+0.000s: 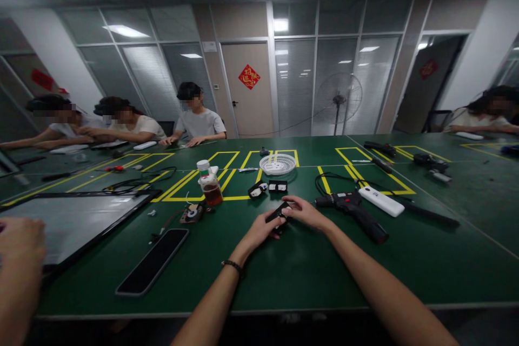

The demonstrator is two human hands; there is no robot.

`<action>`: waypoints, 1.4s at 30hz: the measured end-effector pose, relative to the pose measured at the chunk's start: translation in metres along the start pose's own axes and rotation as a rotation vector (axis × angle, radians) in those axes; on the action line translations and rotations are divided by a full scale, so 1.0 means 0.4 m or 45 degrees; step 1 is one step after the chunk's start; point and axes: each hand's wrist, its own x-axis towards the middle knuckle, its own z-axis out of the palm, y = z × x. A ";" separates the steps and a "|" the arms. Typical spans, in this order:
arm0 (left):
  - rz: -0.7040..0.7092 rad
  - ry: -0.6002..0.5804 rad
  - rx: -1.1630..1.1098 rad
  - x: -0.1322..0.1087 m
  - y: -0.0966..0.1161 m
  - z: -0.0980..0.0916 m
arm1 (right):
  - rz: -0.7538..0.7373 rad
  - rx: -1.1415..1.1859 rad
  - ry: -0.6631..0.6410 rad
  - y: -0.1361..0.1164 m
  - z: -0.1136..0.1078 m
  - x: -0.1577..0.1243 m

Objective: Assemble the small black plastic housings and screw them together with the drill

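My left hand (263, 228), with a dark beaded bracelet at its wrist, is closed around a small black part (277, 212) just above the table. From the other side my right hand (305, 213) also grips it, its fingertips pressed on the part's top. Fingers cover much of it, so its exact kind does not show. Just beyond my hands lie a small black-and-white block (258, 190) and a similar block (278, 187). To the right of my hands rests a black cordless drill (352, 211), its tip pointing left.
Left of my hands are a smartphone (154, 262), a small motor-like part (192, 213) and a bottle of amber liquid (212, 194). A white basket (278, 164) stands farther back. A white power bank-like device (381, 201) lies right. Another person's hand (22, 243) reaches in at far left.
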 end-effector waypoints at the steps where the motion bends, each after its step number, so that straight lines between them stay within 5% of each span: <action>1: -0.004 0.028 -0.033 0.006 -0.004 0.003 | -0.031 0.004 0.080 0.011 0.010 -0.003; 4: -0.037 0.147 -0.131 0.030 -0.014 0.014 | -0.055 -0.010 0.247 0.046 0.038 -0.010; 11: 0.010 0.246 -0.216 0.049 -0.031 0.022 | -0.094 -0.088 0.316 0.097 0.040 -0.006; 17: 0.057 0.339 -0.317 0.036 -0.040 0.016 | -0.193 -0.415 0.357 0.052 0.022 -0.020; 22: 0.063 0.422 -0.421 0.054 -0.066 0.001 | -0.246 -1.204 0.802 -0.043 -0.139 -0.108; 26: 0.023 0.457 -0.469 0.072 -0.085 -0.006 | 0.283 -1.569 0.971 -0.063 -0.311 -0.227; 30: 0.065 0.494 -0.449 0.072 -0.089 -0.009 | 0.764 -1.249 0.687 -0.060 -0.391 -0.282; 35: 0.137 0.528 -0.376 0.060 -0.080 -0.028 | 0.804 -0.797 0.534 -0.084 -0.373 -0.252; 38: 0.151 0.601 -0.360 0.061 -0.082 -0.049 | 0.671 -0.175 0.460 -0.094 -0.324 -0.237; 42: 0.154 0.689 -0.396 0.059 -0.088 -0.066 | 0.157 0.232 0.645 -0.124 -0.236 -0.233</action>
